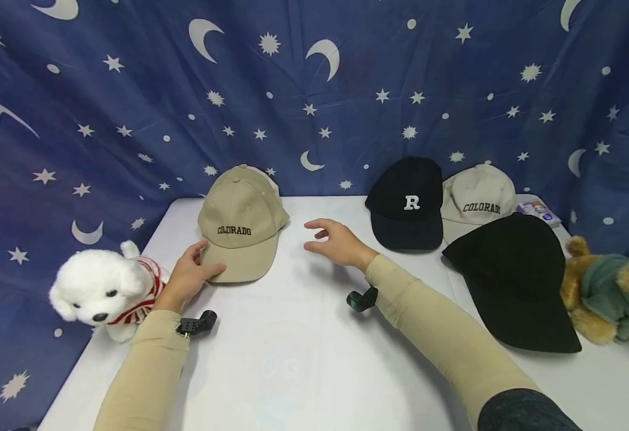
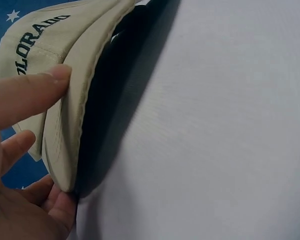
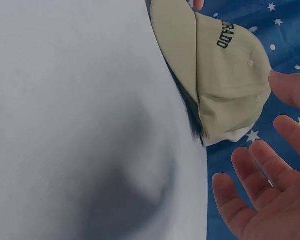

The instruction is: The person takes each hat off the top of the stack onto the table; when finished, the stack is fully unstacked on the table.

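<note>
A tan baseball cap (image 1: pixel 241 209) lettered COLORADO stands at the back left of the white table, its brim toward me. My left hand (image 1: pixel 187 275) holds the left side of its brim. In the left wrist view the thumb (image 2: pixel 30 95) lies on top of the brim (image 2: pixel 72 110), with fingertips at its lower edge. To the right of the cap, my right hand (image 1: pixel 341 242) hovers above the table with fingers spread and nothing in them. The right wrist view shows the same cap (image 3: pixel 230 85) beyond that hand's fingers. Something whitish peeks out behind the cap's crown.
A black cap (image 1: pixel 408 203) with an R, a cream COLORADO cap (image 1: pixel 481 194) and a large black hat (image 1: pixel 513 281) stand on the right. A white plush dog (image 1: pixel 99 287) sits left, a brown plush toy (image 1: pixel 616 293) far right. A starry blue cloth (image 1: pixel 346 90) hangs behind.
</note>
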Available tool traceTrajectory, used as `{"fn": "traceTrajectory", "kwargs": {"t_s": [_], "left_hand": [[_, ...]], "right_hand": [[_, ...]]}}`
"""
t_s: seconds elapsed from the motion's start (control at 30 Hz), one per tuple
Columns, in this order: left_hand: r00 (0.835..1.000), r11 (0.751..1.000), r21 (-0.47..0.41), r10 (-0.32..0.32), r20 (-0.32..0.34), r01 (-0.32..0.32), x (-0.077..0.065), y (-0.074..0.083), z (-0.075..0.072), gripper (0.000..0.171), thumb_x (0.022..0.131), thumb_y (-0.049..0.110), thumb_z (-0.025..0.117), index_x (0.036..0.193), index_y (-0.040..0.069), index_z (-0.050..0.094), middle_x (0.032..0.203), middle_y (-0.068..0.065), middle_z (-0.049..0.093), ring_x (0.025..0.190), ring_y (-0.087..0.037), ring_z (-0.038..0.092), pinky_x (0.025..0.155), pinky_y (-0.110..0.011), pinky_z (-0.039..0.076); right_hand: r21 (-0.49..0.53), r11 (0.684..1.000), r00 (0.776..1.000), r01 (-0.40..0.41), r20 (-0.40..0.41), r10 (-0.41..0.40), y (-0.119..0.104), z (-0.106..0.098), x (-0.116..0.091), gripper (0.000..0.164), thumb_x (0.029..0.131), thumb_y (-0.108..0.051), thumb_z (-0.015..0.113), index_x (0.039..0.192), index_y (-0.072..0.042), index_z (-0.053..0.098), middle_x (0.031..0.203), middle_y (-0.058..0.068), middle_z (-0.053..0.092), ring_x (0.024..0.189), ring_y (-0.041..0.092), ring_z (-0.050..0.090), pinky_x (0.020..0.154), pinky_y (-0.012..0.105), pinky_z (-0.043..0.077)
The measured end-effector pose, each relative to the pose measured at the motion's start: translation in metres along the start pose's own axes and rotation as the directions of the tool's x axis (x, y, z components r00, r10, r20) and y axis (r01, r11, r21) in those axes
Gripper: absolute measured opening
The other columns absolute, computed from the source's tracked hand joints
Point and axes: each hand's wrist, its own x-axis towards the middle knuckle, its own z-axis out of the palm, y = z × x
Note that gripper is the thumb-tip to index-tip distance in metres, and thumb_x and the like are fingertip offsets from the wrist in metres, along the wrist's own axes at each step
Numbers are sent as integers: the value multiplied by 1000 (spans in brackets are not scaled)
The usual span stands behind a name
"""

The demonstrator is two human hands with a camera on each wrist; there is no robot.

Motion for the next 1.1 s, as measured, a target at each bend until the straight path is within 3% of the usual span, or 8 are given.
{"fn": "traceTrajectory", "kwargs": {"t_s": [0.2,0.33,0.57,0.87,1.1], "left_hand": [[999,1000,-12,3,38,-3,-5,-1,0,95,90,17,76,160,4,13,160,-27,18,146,-38,23,117,-47,25],[998,1000,23,3,68,-4,-10,1,-1,97,90,17,76,160,3,10,160,-29,17,146,-40,21,117,-50,22],[997,998,63,-8,77,3,-16,2,-1,97,89,18,76,161,6,11,155,-33,25,141,-43,29,115,-53,25],[998,999,41,4,68,-7,-15,-7,0,97,88,18,77,160,4,13,159,-28,20,146,-41,22,117,-51,22],[998,1000,15,8,69,-9,-15,-6,-1,97,89,15,77,160,4,11,159,-27,22,145,-39,24,116,-48,24]], "right_hand": [[-18,1000,1000,-15,10,15,-4,5,16,54,93,-27,72,141,-10,56,142,5,55,122,25,55,98,39,46],[-28,999,1000,-17,12,17,-7,10,26,57,93,-30,72,143,-10,54,143,6,54,122,25,55,97,37,47],[-30,999,1000,-11,9,11,-11,18,41,60,92,-32,73,144,-10,53,143,6,54,124,26,53,96,37,47],[-11,999,999,-30,27,30,-23,30,58,68,93,-32,72,151,-13,43,153,8,44,140,26,40,111,40,36],[57,998,999,-29,45,26,-36,35,70,80,91,-32,74,156,-12,33,159,11,34,145,26,31,116,36,28]]}}
